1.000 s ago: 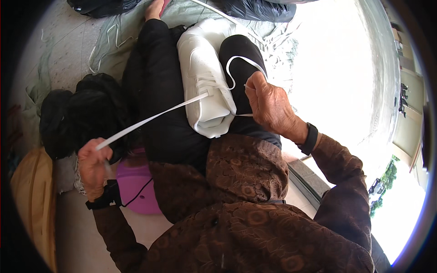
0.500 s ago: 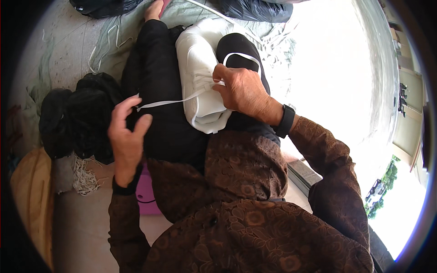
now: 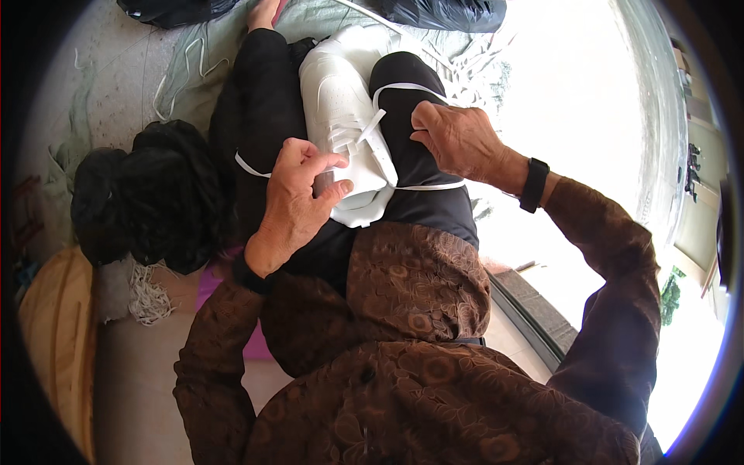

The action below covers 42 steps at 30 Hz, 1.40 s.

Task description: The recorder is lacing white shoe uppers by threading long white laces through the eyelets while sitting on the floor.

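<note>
A white lace-up shoe [image 3: 329, 85] rests between my black-trousered thighs, its toe pointing away and its opening toward me. My left hand [image 3: 298, 186] reaches over the left side of its opening, thumb and forefinger apart near the tongue. To the right of the shoe is my right hand [image 3: 465, 143], its fingers pinched together above my right thigh. A white shoelace [image 3: 415, 87] curves over that thigh and runs up to those fingers, which hide the grip. One lace end [image 3: 372, 125] stands up from the eyelets. More lace crosses each thigh.
A black cloth bundle [image 3: 174, 198] lies at the left, beside a tangle of white laces [image 3: 149, 294] and a wooden board [image 3: 58, 341]. Black plastic bags [image 3: 446, 14] lie at the far side. A loose lace [image 3: 186, 74] trails on the floor sheet.
My left hand has moved right, from the lace over my left thigh to the shoe's opening. My right hand has drawn away to the right from the eyelets.
</note>
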Motion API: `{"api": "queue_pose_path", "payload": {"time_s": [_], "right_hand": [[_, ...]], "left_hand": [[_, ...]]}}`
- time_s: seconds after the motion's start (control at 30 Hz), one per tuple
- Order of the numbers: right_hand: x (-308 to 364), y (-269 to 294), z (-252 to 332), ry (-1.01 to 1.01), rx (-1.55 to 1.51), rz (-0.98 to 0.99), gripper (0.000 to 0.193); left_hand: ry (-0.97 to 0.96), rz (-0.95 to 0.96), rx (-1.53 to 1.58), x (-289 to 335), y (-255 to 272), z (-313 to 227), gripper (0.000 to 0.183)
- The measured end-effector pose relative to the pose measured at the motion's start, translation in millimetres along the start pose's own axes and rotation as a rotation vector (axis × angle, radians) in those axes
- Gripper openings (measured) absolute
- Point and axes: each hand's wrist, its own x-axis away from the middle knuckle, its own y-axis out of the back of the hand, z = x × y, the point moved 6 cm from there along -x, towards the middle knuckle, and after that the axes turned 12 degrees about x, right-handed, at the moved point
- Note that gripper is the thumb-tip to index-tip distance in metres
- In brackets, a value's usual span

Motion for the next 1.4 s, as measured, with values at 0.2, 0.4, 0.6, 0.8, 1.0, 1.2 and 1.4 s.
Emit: {"api": "queue_pose_path", "payload": {"time_s": [0.2, 0.4, 0.6, 0.8, 1.0, 1.2, 1.4], "right_hand": [[-21, -5, 39, -0.177, -0.19, -0.151, 0.028], [-49, -14, 35, -0.061, -0.106, 0.126, 0.017], [-50, -12, 42, 0.26, 0.208, 0.005, 0.015], [-36, -19, 45, 0.466, 0.281, -0.084, 0.014], [8, -4, 35, -0.188, -0.155, -0.081, 0.014], [-6, -13, 47, -0.294, -0.168, -0.146, 0.006], [-22, -8, 52, -0.03, 0.075, -0.094, 0.011]], "left_hand": [[0.065, -0.067, 0.115, -5, 3, -2, 0.037], [-0.032, -0.1, 0.017, -2, -5, 5, 0.037], [-0.063, -0.082, -0.045, 1, -4, -1, 0.036], [0.045, -0.127, 0.128, 6, 15, -3, 0.026], [0.359, -0.183, 1.593, 62, 140, 52, 0.026], [0.153, -1.245, 1.676, 99, 245, 90, 0.005], [0.001, -0.428, 2.103, 95, 265, 150, 0.001]]}}
